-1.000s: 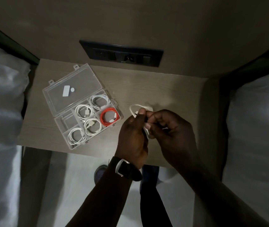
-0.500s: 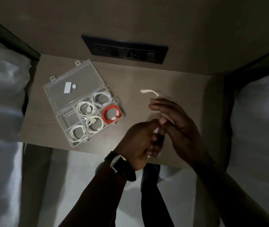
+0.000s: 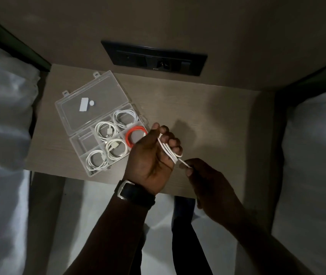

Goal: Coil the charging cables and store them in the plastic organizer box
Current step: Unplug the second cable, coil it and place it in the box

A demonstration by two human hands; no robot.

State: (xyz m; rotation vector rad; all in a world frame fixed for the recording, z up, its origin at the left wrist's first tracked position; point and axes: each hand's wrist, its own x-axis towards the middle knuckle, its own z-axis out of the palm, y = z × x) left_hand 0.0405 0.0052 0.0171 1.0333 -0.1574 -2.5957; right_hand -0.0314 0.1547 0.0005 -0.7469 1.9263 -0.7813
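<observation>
Far left of frame: white bedding (image 3: 3, 124), soft and creased, dim. Beside it, a small wood-grain bedside table (image 3: 207, 116), matte, rectangular, its near edge running across the middle of the frame.

Left part of the table: clear plastic organizer box (image 3: 106, 139), hard and glossy, set at an angle, its hinged lid (image 3: 90, 104) lying open and flat toward the upper left, two white stickers on it. Tray divided into compartments. Four hold coiled white cables (image 3: 116, 148), smooth round loops; the right-hand one holds a coiled orange cable (image 3: 132, 135). One small compartment at the left of the tray looks bare.

Centre: left hand (image 3: 150, 157), dark watch (image 3: 134, 192) on the wrist, just right of the box and overlapping its right corner in view. Fingers curled, with a white charging cable (image 3: 168, 150) looped several turns around them.

Right of that: right hand (image 3: 207, 179), thumb and forefinger pinched shut on the loose end of the same cable, which runs taut from the loops.

Table surface right of the hands is bare up to its right edge. Upper centre: black switch panel (image 3: 154, 58) on the wall. Far right: more white bedding (image 3: 314, 155).
</observation>
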